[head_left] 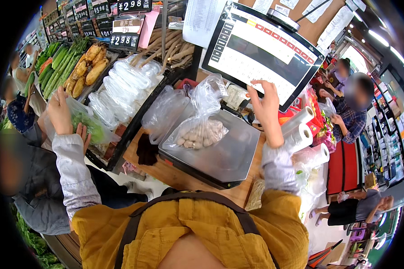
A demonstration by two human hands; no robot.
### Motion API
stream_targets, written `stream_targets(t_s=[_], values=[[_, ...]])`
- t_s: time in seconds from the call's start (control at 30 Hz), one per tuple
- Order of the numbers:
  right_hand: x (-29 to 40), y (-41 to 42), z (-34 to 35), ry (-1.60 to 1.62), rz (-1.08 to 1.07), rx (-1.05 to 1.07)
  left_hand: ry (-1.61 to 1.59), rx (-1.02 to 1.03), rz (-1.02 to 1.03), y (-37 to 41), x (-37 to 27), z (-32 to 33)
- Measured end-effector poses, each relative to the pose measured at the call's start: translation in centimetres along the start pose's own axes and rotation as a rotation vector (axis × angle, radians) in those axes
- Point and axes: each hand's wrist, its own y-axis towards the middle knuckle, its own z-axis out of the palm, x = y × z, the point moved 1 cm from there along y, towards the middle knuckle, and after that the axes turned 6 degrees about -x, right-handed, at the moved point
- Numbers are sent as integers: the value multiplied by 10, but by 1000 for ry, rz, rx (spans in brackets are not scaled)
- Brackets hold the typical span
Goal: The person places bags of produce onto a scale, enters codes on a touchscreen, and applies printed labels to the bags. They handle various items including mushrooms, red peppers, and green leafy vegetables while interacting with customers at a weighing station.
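Note:
My left hand (59, 112) grips a clear plastic bag of green vegetables (91, 126) over the edge of the produce stand. Another person's hand (82, 137) is at the same bag, just below mine. My right hand (266, 106) holds nothing; its fingers are spread at the lower edge of a touchscreen (259, 50), the fingertips at or very close to the glass. Between my arms, a knotted clear bag of pale, rounded produce (202, 132) rests on the metal plate of a weighing scale (225, 161).
Loose clear bags (131, 84) lie on the stand at left, near brown root vegetables (87, 69) and price signs (126, 32). Plastic bag rolls (304, 132) stand right of my forearm. A person in dark clothing (40, 181) is close at left; others are at right.

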Motion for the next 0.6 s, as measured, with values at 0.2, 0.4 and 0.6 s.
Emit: stream_targets(t_s=[0.2, 0.4, 0.6], values=[[-1, 96, 47, -471, -449, -14, 175, 129, 54, -35, 34, 11], [-10, 98, 66, -595, -421, -9, 518, 122, 83, -72, 36, -30], [-4, -2, -5, -282, -85, 45, -241, 12, 20, -110, -68, -32]])
